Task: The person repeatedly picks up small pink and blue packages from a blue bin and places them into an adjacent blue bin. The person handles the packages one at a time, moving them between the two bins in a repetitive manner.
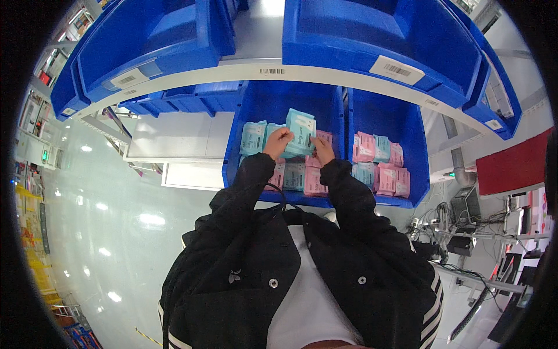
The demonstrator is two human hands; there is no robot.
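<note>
A light-teal soft packet of wipes (301,131), printed with a white rabbit shape, is held up over a blue plastic bin (292,98). My left hand (278,143) grips its left edge. On the opposite edge, the fingers of my right hand (321,149) pinch the lower corner. Beneath both hands lie more packets in rows, among them a teal packet (253,138) at the left and a pink packet (315,181) near the front wall. My hands and sleeves hide some of them.
A second blue bin (383,115) on the right holds pink packets (386,179) and teal ones. Above, a white shelf beam (305,75) carries large blue bins (375,48) with barcode labels. White shelf boards (178,137) extend leftward. Cables and equipment (464,209) stand at right.
</note>
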